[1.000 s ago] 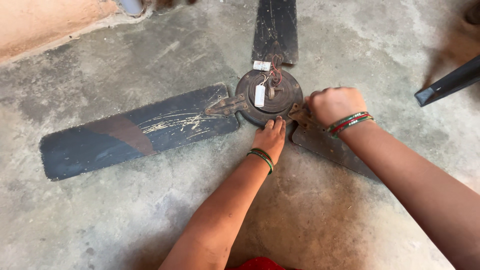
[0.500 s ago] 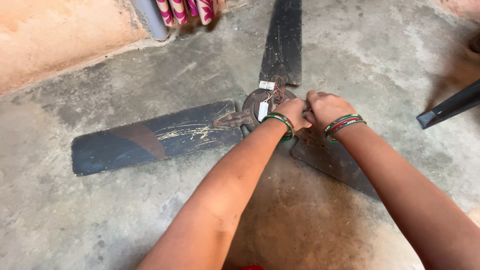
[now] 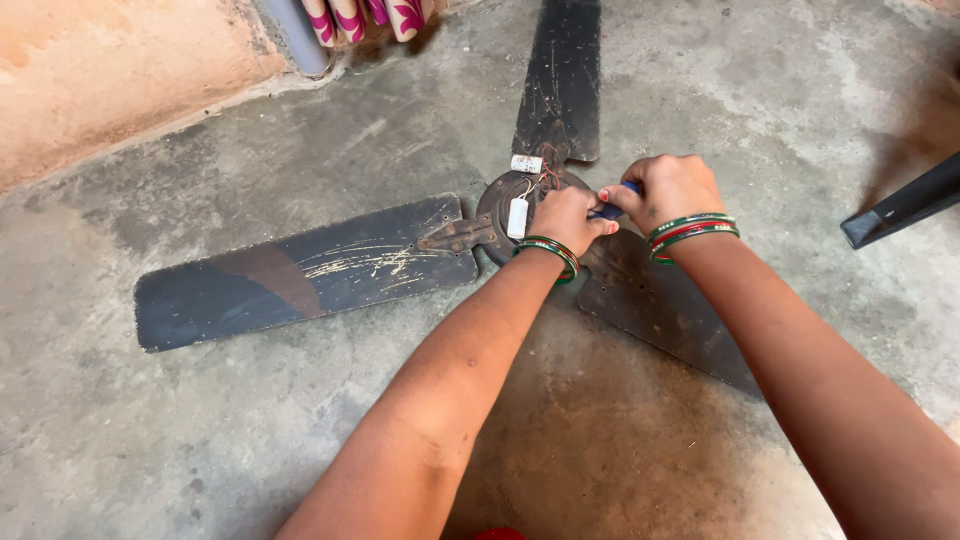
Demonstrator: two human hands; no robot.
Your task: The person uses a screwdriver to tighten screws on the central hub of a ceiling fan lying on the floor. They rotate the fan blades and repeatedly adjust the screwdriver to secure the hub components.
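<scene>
Head view, sole picture: a dismantled ceiling fan [image 3: 500, 225] is laid flat on a bare concrete floor [image 3: 250, 430], its round rusted motor hub [image 3: 500, 200] set at the centre of three dark blades. One blade [image 3: 300, 270], scratched pale near its bracket, is extended to the left; a second blade [image 3: 562, 80] is pointed away toward the top edge; a third blade [image 3: 660, 310] is run out lower right, partly covered by the forearms. A small white capacitor [image 3: 517, 217] and a white connector block [image 3: 526, 163] are seen on the hub, joined by thin loose wires. The left hand [image 3: 568, 218] is rested on the hub's right side, fingers curled; whether anything is pinched in its grip cannot be told. The right hand [image 3: 668, 190] is closed round a blue-handled tool [image 3: 612, 208], of which only a short length of handle is shown; the tip is hidden between the two hands, which are touching. Green and red bangles are worn on both wrists. A grey pipe [image 3: 295, 35] and patterned cloth [image 3: 370, 18] are noted at the wall, top left, and a dark bar [image 3: 900, 205] at the right edge. Hazards, as judged: the tool may be slipped off a rusted fastener and driven into the left hand just beside it; the thin wires may be snagged or torn by the tool; the unclamped hub may be turned on the floor under force.
</scene>
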